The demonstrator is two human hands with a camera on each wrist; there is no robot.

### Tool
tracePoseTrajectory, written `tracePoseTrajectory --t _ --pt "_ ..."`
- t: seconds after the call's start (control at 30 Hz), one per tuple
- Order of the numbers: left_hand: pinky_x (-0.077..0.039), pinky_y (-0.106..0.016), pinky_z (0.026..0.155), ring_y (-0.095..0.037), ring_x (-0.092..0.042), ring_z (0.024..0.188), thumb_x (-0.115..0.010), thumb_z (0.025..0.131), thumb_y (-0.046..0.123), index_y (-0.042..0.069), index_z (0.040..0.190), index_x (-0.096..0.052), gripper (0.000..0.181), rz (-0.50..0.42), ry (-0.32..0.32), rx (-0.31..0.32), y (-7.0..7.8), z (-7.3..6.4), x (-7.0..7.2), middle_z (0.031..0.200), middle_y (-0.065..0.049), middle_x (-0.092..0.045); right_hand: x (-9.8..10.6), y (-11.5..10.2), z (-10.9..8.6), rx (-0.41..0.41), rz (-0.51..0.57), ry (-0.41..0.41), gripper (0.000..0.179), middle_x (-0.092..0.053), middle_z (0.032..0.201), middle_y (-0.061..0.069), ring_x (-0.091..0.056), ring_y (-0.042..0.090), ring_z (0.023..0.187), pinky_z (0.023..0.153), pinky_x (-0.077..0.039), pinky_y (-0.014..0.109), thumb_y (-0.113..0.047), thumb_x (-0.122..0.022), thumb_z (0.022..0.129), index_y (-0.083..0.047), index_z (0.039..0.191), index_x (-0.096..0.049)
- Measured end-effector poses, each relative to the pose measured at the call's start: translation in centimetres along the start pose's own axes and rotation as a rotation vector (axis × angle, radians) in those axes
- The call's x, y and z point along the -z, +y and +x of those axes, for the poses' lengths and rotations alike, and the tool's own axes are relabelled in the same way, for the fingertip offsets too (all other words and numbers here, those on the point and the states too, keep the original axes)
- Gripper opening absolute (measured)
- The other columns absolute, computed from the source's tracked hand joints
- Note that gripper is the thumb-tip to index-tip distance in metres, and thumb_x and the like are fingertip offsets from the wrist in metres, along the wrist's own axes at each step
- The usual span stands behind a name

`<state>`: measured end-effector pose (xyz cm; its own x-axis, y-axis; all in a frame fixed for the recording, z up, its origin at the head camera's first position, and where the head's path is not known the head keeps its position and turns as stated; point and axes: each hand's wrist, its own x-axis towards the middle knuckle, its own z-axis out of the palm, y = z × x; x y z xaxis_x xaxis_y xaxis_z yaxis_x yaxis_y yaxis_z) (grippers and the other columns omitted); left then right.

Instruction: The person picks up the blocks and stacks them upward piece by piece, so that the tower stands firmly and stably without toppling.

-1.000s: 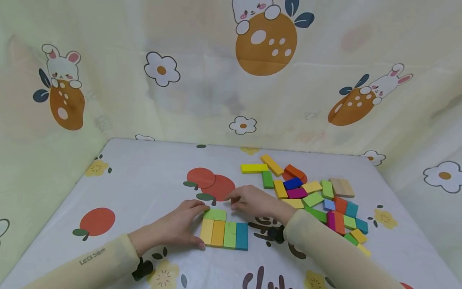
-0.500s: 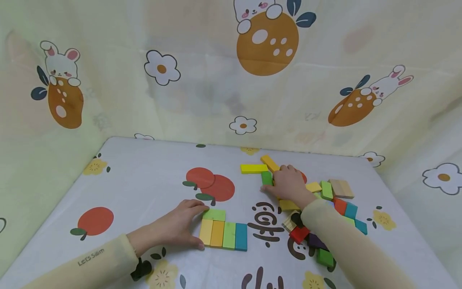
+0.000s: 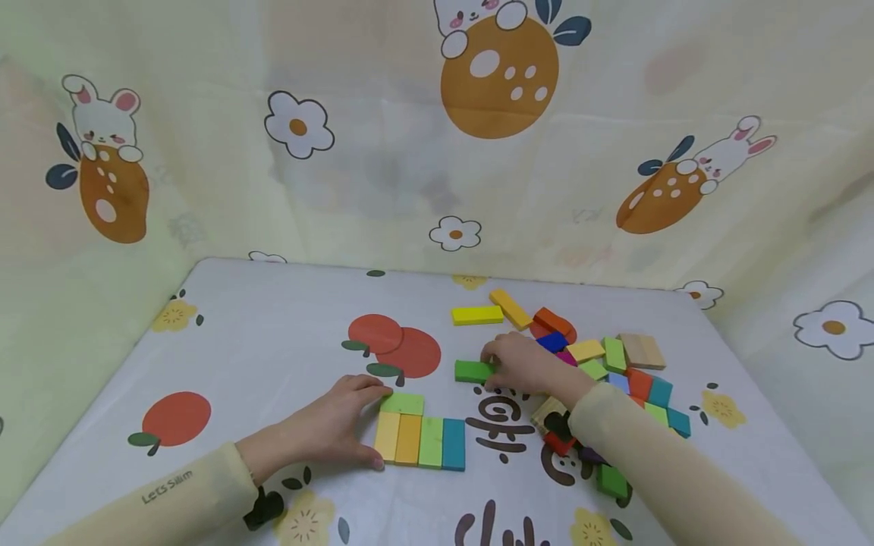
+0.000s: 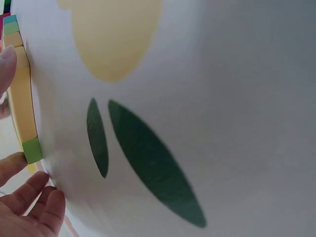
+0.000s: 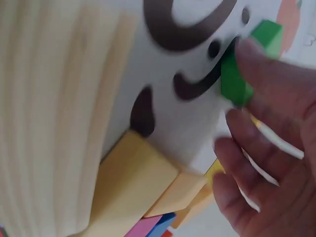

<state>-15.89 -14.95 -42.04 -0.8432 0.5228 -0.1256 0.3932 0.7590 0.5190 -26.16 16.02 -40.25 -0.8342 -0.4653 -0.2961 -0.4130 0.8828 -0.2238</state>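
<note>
The right hand [image 3: 522, 360] pinches a green block [image 3: 471, 371] between thumb and fingers; that block is over the tabletop [image 3: 273, 326], beyond and to the right of a flat row. The left hand [image 3: 341, 425] spreads wide along the row's left side, thumb by the pale yellow block [image 3: 386, 437], forefinger at the crosswise light green block [image 3: 403, 404]. Orange [image 3: 409, 440], upright-lying lime [image 3: 431, 442] and teal blocks [image 3: 454, 444] complete the row.

— Where's room left?
— Between the flat teal wooden block [image 3: 454, 445] and the red wooden block [image 3: 561, 445], over white cloth [image 3: 508, 485].
— Farther back?
— Passage is blocked by the oblong green wooden block [image 3: 471, 371] and right hand [image 3: 522, 364].
</note>
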Motion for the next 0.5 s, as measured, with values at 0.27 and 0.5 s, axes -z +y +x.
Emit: tracePoseTrajectory --t 0.27,0.5 --pt "-0.048 -0.052 0.112 -0.035 -0.045 0.136 -0.095 0.069 0.039 0.001 0.144 -0.053 0.093 -0.012 0.002 0.008 0.1 -0.1 0.0 0.145 -0.017 -0.053 0.1 -0.6 -1.1 -0.049 0.096 -0.035 0.035 -0.073 0.093 0.002 -0.062 0.014 0.083 0.078 -0.058 0.029 -0.024 -0.082 0.087 -0.007 0.117 -0.073" --pt "-0.048 -0.051 0.112 -0.034 -0.045 0.136 -0.095 0.069 0.04 0.001 0.144 -0.053 0.094 -0.011 0.004 0.01 0.1 -0.1 0.0 0.145 -0.016 -0.053 -0.1 -0.8 -1.3 -0.024 0.104 -0.034 0.028 -0.072 0.092 0.001 -0.061 0.013 0.083 0.079 -0.058 0.03 -0.02 -0.081 0.088 -0.008 0.113 -0.074"
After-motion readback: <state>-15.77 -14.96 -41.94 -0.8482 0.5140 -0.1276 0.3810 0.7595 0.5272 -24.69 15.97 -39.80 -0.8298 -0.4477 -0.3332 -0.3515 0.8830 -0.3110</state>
